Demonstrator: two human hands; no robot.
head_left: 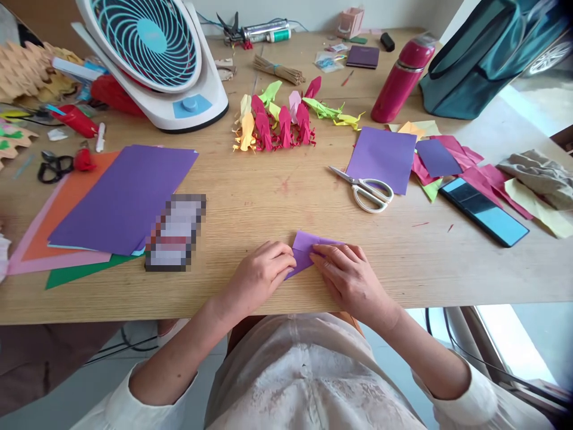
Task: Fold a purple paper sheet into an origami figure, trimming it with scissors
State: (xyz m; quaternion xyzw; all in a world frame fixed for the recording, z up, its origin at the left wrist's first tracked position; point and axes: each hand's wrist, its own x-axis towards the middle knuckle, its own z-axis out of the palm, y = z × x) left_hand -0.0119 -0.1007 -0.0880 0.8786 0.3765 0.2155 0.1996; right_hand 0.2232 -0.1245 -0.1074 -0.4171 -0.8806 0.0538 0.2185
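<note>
A folded piece of purple paper lies on the table near its front edge, between my two hands. My left hand has its fingers closed at the paper's left edge. Across the right part of the paper, my right hand presses with its fingers bent together, hiding some of the folds. White-handled scissors rest to the upper right, their blades overlapping a flat purple sheet. Beyond my hands stands a cluster of folded paper figures in dark pink, yellow and green.
At left lies a stack of coloured sheets, with a pixelated phone-like object on its edge. A fan stands behind. On the right are a phone, paper scraps, a pink flask and a teal bag.
</note>
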